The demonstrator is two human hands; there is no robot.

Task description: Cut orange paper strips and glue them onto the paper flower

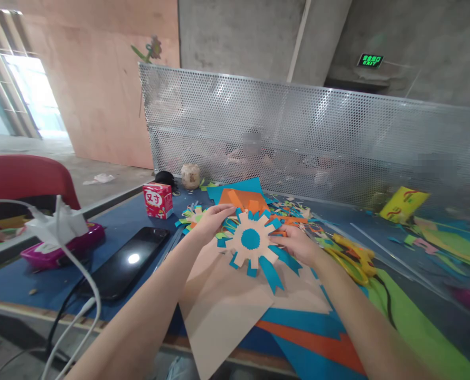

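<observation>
Between my two hands is a paper rosette [237,253], with beige strips fanned over blue ones, a blue scalloped disc at its centre and two blue ribbon tails hanging lower right. My left hand [215,221] pinches its upper left edge, the fingertips partly behind it. On the right side, my right hand [296,243] grips the rim between thumb and fingers. Beneath lie beige paper sheets [227,316]. Another rosette, green, beige and blue [189,216], sits just left of my left hand. Orange paper [235,197] shows behind the held one.
A black phone [128,264], a red box [158,200] and a white charger [56,227] with cables are on the left. Yellow scissors [349,266], a yellow glue gun [356,248] and paper scraps lie right. A perforated metal screen [235,121] stands behind the table.
</observation>
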